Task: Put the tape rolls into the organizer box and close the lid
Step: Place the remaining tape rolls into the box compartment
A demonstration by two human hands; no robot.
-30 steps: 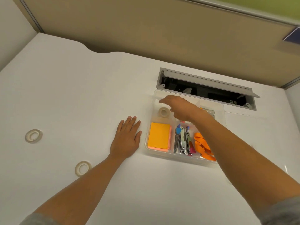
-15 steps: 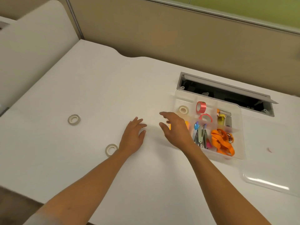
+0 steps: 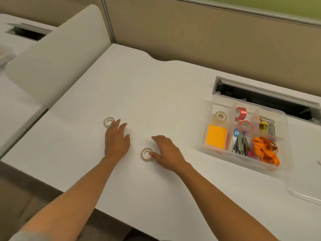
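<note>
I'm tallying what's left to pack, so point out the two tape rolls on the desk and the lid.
Far roll (image 3: 108,122), head view, left side of its ring.
Near roll (image 3: 145,154), head view, left side of its ring.
Lid (image 3: 305,197), head view, its clear rim at the right edge.

Both hands over white counter (image 3: 156,94), palms down, fingers spread. Left hand (image 3: 117,139): fingertips just beside a white tape roll (image 3: 108,122) lying flat. Right hand (image 3: 166,150): thumb touching a 2nd white roll (image 3: 146,154), also flat; nothing gripped by either. Clear organizer box (image 3: 288,145) well to the right, lid off. Inside: 3rd white roll (image 3: 221,115) in back-left compartment, two pink rolls (image 3: 241,113) in next one, orange sticky notes (image 3: 216,136) front-left, staplers (image 3: 240,144) mid, orange straps (image 3: 265,150) right. Clear lid (image 3: 305,195) at far right edge of counter.
</note>
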